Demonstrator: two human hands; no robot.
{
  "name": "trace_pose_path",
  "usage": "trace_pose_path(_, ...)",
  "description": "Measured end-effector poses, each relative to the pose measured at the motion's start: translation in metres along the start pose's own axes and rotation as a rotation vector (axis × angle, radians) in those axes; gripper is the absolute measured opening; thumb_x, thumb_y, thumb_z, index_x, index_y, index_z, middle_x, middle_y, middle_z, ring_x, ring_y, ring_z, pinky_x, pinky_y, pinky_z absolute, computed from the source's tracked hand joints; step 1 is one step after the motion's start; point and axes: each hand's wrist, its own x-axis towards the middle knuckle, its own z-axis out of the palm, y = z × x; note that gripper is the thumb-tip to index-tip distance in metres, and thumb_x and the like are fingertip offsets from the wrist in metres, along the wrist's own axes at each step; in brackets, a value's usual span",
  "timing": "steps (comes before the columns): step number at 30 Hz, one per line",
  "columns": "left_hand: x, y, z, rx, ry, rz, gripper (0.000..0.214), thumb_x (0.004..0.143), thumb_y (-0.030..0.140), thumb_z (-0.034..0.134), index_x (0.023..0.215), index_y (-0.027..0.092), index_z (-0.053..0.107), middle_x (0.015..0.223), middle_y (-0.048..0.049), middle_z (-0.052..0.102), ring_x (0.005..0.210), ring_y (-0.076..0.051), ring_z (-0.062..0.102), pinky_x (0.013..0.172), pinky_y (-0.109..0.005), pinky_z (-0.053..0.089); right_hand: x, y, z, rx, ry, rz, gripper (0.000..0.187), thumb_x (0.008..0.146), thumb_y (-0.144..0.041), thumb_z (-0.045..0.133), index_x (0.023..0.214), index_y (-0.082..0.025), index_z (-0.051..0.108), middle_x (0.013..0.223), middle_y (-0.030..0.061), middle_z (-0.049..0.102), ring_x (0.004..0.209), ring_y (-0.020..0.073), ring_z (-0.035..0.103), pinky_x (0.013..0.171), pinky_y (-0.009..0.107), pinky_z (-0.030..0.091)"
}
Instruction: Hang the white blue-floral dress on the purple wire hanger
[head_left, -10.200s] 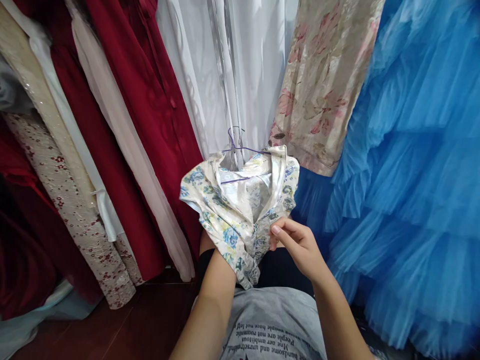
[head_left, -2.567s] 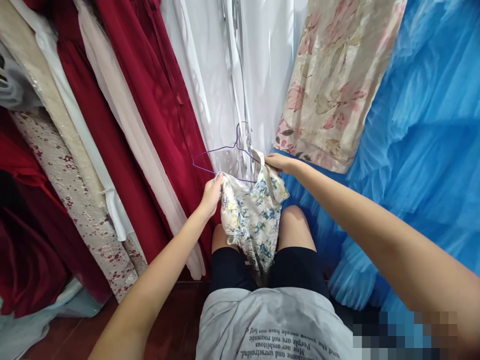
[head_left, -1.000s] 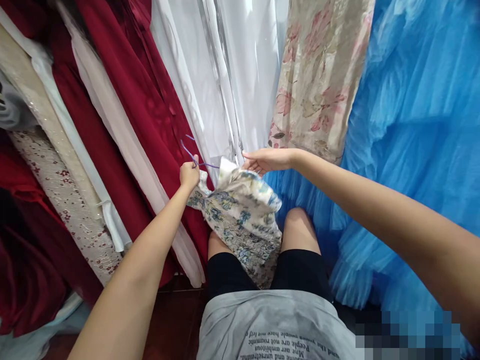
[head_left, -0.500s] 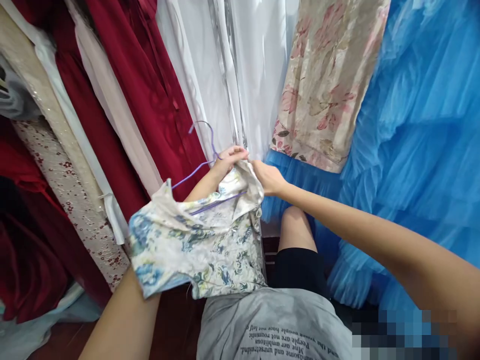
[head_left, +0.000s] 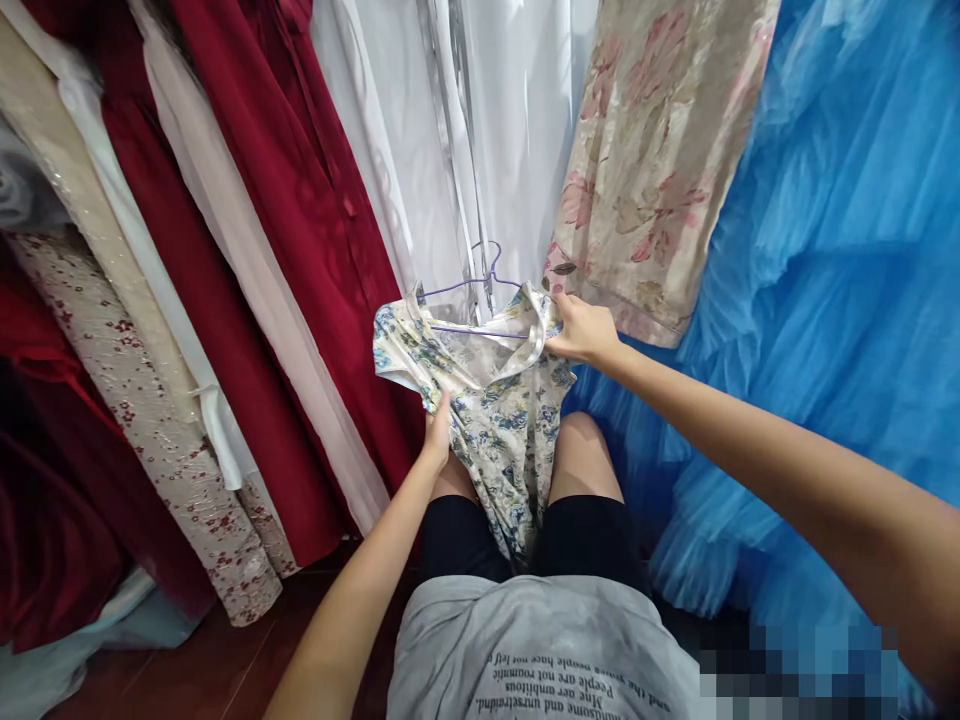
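Observation:
A short-sleeved garment [head_left: 502, 420] with blue and yellow flowers on white hangs in front of my legs, neckline up. A thin purple hanger [head_left: 459, 287] runs through its shoulders, hook standing free above the neck. My right hand [head_left: 586, 328] is closed on the shoulder by the collar, on the right side. Lower on the left, my left hand [head_left: 437, 428] pinches the side below the sleeve; some of its fingers are hidden behind the cloth. The lower end of the garment narrows between my thighs.
Dark red dresses [head_left: 300, 200] and a white gown [head_left: 517, 130] hang ahead. To the right are a beige cloth with pink flowers [head_left: 652, 190] and blue tulle [head_left: 832, 300]. Sequined fabric [head_left: 172, 430] hangs at the left, above a dark red-brown floor [head_left: 217, 650].
Both hands were together at the collar. My left hand has moved down to the garment's left side, and my right hand slightly right. The garment has straightened, with the hanger now level inside both shoulders.

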Motion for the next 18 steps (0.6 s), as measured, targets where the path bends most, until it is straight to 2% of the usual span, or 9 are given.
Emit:
trace_pose_path(3, -0.019, -0.039, 0.007, 0.044, 0.094, 0.076, 0.073, 0.08, 0.05, 0.071, 0.143, 0.023, 0.048, 0.152, -0.0068, 0.049, 0.144, -0.024, 0.041, 0.12, -0.037, 0.031, -0.009, 0.002, -0.004, 0.023, -0.001, -0.109, 0.08, 0.076, -0.052, 0.062, 0.142, -0.011, 0.044, 0.124, 0.0196, 0.063, 0.104, 0.0383, 0.062, 0.08, 0.039, 0.045)
trace_pose_path(7, -0.044, -0.076, 0.016, -0.01, 0.099, 0.03, 0.074, 0.078, 0.041, 0.074, 0.145, 0.024, 0.046, 0.152, -0.0074, 0.048, 0.141, -0.024, 0.045, 0.12, -0.037, 0.032, -0.031, 0.01, 0.003, 0.05, 0.008, -0.261, 0.09, 0.074, -0.041, 0.062, 0.152, -0.008, 0.031, 0.14, 0.0233, 0.05, 0.123, 0.041, 0.049, 0.099, 0.048, 0.039)
trace_pose_path(9, -0.053, -0.087, 0.02, -0.02, 0.155, 0.04, 0.075, 0.079, 0.04, 0.073, 0.145, 0.022, 0.044, 0.152, -0.0088, 0.048, 0.141, -0.024, 0.046, 0.12, -0.037, 0.033, -0.049, -0.001, 0.011, 0.109, 0.088, -0.285, 0.086, 0.077, -0.036, 0.059, 0.154, -0.011, 0.029, 0.149, 0.0216, 0.042, 0.134, 0.0414, 0.04, 0.107, 0.054, 0.031)
trace_pose_path(11, -0.061, -0.093, 0.022, 0.01, 0.203, 0.034, 0.073, 0.079, 0.041, 0.073, 0.144, 0.021, 0.045, 0.151, -0.0097, 0.049, 0.141, -0.025, 0.046, 0.119, -0.039, 0.035, -0.07, -0.023, 0.023, 0.221, 0.113, -0.285, 0.073, 0.084, -0.034, 0.052, 0.152, -0.017, 0.033, 0.146, 0.0178, 0.047, 0.136, 0.0384, 0.04, 0.108, 0.054, 0.031)
trace_pose_path(12, -0.064, -0.094, 0.022, 0.027, 0.207, 0.033, 0.072, 0.079, 0.042, 0.072, 0.143, 0.021, 0.046, 0.15, -0.0102, 0.051, 0.14, -0.026, 0.046, 0.119, -0.04, 0.035, -0.082, -0.037, 0.03, 0.281, 0.068, -0.284, 0.065, 0.087, -0.034, 0.048, 0.15, -0.019, 0.038, 0.138, 0.0163, 0.055, 0.131, 0.0362, 0.047, 0.105, 0.051, 0.035)
trace_pose_path(14, -0.07, -0.092, 0.02, 0.054, 0.197, 0.049, 0.069, 0.079, 0.044, 0.073, 0.14, 0.02, 0.05, 0.147, -0.0113, 0.054, 0.139, -0.028, 0.048, 0.118, -0.042, 0.037, -0.101, -0.066, 0.045, 0.347, -0.186, -0.3, 0.048, 0.092, -0.035, 0.044, 0.139, -0.023, 0.051, 0.109, 0.0118, 0.07, 0.108, 0.0316, 0.062, 0.091, 0.042, 0.045)
trace_pose_path(16, -0.077, -0.087, 0.014, 0.091, 0.18, 0.064, 0.066, 0.079, 0.046, 0.072, 0.137, 0.02, 0.052, 0.142, -0.0125, 0.057, 0.137, -0.03, 0.049, 0.117, -0.043, 0.038, -0.114, -0.089, 0.059, 0.291, -0.467, -0.28, 0.035, 0.093, -0.038, 0.048, 0.122, -0.023, 0.06, 0.089, 0.0089, 0.073, 0.089, 0.0296, 0.067, 0.075, 0.035, 0.046)
trace_pose_path(18, -0.086, -0.081, 0.006, 0.167, 0.185, 0.063, 0.065, 0.08, 0.047, 0.071, 0.136, 0.02, 0.052, 0.141, -0.0136, 0.058, 0.138, -0.031, 0.049, 0.116, -0.044, 0.038, -0.119, -0.102, 0.069, 0.234, -0.607, -0.273, 0.026, 0.091, -0.04, 0.052, 0.107, -0.021, 0.063, 0.084, 0.0089, 0.073, 0.082, 0.0286, 0.068, 0.067, 0.031, 0.043)
